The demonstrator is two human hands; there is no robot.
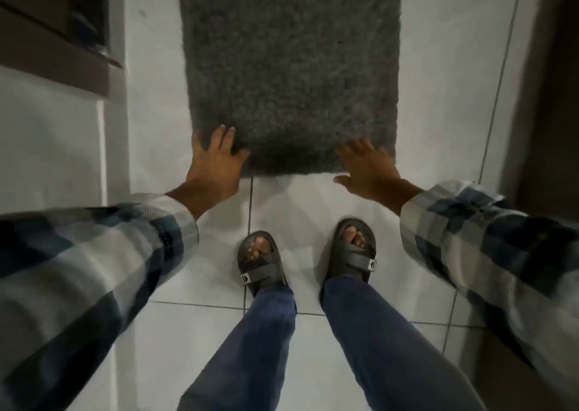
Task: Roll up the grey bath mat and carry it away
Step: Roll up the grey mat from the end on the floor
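Observation:
The grey shaggy bath mat (289,65) lies flat on the white tiled floor, stretching from just ahead of my feet to the top of the view. My left hand (213,163) is at the mat's near left corner, fingers spread over its edge. My right hand (369,167) is at the near right corner, fingers apart and over the pile, thumb out toward the floor. Neither hand has a visible grip on the mat. The picture is blurred by motion.
My two feet in dark slides (261,261) stand on the tiles just behind the mat's near edge. A dark brown cabinet or door frame (56,40) rises at the left with a white step below. A dark door edge (545,97) runs along the right.

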